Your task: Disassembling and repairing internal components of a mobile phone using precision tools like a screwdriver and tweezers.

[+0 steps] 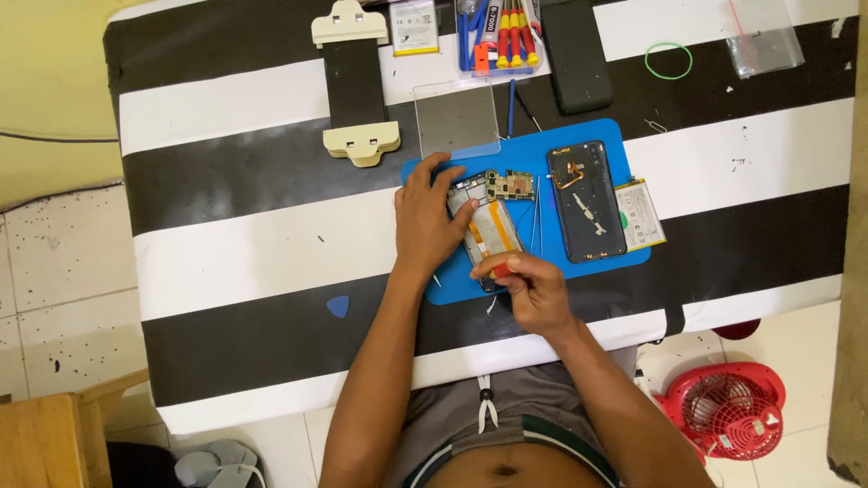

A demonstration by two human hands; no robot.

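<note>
An opened phone (489, 221) with its circuit board and battery exposed lies on a blue work mat (606, 136). My left hand (425, 217) rests on the phone's left edge and holds it down. My right hand (532, 287) grips a small red-handled screwdriver (497, 268) at the phone's lower end. The phone's dark back cover (587, 201) lies to the right on the mat, with a white battery (640, 213) beside it.
The table has a black-and-white striped cover (253, 262). A cream clamp holder (355, 86), a clear sheet (457, 119), a set of red screwdrivers (506, 34), a dark phone (576, 54), a green rubber band (668, 60) and a blue pick (338, 306) lie around. A red fan (728, 411) sits on the floor.
</note>
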